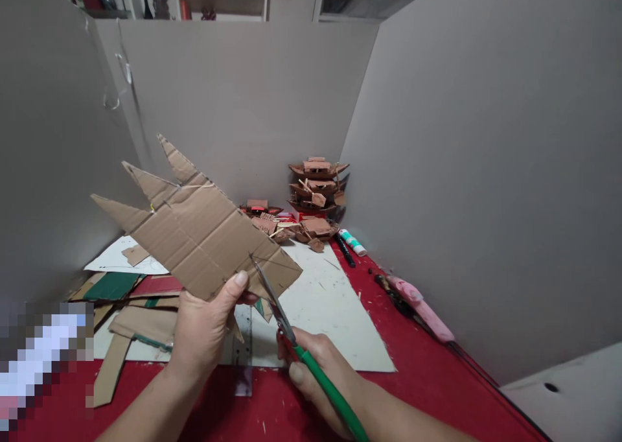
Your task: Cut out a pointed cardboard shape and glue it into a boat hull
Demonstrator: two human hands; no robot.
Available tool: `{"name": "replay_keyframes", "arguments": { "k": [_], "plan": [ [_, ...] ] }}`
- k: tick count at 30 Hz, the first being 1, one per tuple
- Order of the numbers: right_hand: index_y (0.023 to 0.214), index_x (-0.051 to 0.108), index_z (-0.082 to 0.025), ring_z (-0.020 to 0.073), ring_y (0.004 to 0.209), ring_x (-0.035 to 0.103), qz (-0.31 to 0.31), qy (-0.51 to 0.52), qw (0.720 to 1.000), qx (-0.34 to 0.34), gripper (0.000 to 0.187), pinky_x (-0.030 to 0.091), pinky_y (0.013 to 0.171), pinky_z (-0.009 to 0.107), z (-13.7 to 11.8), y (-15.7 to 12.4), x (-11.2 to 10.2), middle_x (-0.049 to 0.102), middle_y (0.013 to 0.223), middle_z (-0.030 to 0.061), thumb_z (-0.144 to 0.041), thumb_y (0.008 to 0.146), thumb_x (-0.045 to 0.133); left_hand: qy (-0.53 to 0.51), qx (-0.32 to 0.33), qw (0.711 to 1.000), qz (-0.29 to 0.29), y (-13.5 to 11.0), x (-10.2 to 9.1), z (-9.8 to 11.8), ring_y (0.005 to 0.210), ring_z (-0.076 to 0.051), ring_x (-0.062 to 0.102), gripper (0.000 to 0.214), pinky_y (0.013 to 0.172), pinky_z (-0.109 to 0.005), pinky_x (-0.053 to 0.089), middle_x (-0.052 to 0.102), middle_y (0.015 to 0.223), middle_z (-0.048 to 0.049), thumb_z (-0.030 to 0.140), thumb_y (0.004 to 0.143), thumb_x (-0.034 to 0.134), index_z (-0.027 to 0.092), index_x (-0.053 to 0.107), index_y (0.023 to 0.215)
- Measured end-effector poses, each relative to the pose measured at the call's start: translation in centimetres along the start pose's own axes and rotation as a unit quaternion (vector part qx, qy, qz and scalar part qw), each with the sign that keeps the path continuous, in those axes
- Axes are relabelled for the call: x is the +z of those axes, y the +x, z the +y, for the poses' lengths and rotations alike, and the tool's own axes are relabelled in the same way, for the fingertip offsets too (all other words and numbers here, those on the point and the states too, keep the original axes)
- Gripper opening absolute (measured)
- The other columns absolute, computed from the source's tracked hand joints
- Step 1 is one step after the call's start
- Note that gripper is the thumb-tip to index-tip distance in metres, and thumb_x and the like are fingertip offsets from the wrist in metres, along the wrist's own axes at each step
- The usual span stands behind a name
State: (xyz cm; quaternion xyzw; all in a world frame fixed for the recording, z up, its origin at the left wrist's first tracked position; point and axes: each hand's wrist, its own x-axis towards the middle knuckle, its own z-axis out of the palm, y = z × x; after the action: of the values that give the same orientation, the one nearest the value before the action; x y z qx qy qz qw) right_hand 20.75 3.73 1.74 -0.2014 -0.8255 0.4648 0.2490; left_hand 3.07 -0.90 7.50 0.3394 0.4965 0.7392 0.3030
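Observation:
My left hand [204, 325] grips a brown cardboard piece [204, 234] by its lower edge, thumb on the front face. Pointed spikes are cut along the piece's upper left end, and pencil lines mark its right end. In my right hand [325, 371] is a pair of scissors [282, 315] with green handles. Its blades are on the cardboard near the pencil lines, one blade lying across the front face. Part of the other blade is hidden. A cut corner of the cardboard hangs below the blades.
Model wooden boats [318, 186] are stacked at the back. Cardboard scraps [140, 319] lie at left on white paper [340, 325]. A clear ruler [243, 377] lies in front. On the red tabletop [389, 319] at right are a pink-handled tool [422, 306] with a cord and a white-and-teal tube [352, 242]. Grey panels surround the table.

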Motion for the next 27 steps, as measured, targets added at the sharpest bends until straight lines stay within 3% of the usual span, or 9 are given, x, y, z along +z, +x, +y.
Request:
{"name": "replay_keyframes", "arguments": {
  "k": [7,14,20,27],
  "plan": [
    [0.080,0.051,-0.016,0.0121,0.062,0.034,-0.003,0.048,0.999,0.001,0.053,0.033,0.057,0.024,0.2,-0.2,-0.2,0.040,0.067,-0.0013,-0.068,0.087,0.040,-0.007,-0.009,1.000,0.002,-0.1,0.0,-0.1,0.052,-0.014,0.065,0.024,0.048,-0.022,0.053,0.070,0.065,0.0009,0.033,0.068,0.079,0.016,0.068,0.082],
    [0.076,0.054,-0.017,0.0139,0.064,0.040,0.010,0.071,0.997,0.010,0.057,0.039,0.060,0.025,-0.1,-0.1,0.0,0.042,0.064,0.0000,-0.072,0.082,0.044,-0.025,-0.037,0.999,-0.009,0.0,0.0,0.4,0.052,-0.013,0.065,0.028,0.050,-0.022,0.054,0.072,0.074,-0.0008,0.032,0.068,0.080,0.015,0.069,0.088],
    [0.072,0.046,-0.018,0.0107,0.058,0.031,-0.001,0.063,0.998,0.010,0.052,0.030,0.052,0.023,0.2,-0.1,-0.3,0.034,0.062,-0.0031,-0.069,0.084,0.045,-0.048,0.007,0.999,0.019,0.7,-1.0,0.4,0.076,-0.018,0.070,0.043,0.070,-0.028,0.057,0.073,0.096,-0.0031,0.031,0.067,0.081,0.020,0.067,0.107],
    [0.076,0.046,-0.017,0.0111,0.060,0.031,-0.005,0.032,0.999,-0.002,0.049,0.028,0.054,0.024,0.0,0.1,-0.9,0.036,0.066,-0.0027,-0.064,0.088,0.042,-0.013,-0.001,1.000,-0.012,0.0,-0.5,0.2,0.092,-0.021,0.069,0.050,0.080,-0.029,0.055,0.074,0.103,-0.0056,0.033,0.068,0.080,0.019,0.066,0.114]
  ]
}}
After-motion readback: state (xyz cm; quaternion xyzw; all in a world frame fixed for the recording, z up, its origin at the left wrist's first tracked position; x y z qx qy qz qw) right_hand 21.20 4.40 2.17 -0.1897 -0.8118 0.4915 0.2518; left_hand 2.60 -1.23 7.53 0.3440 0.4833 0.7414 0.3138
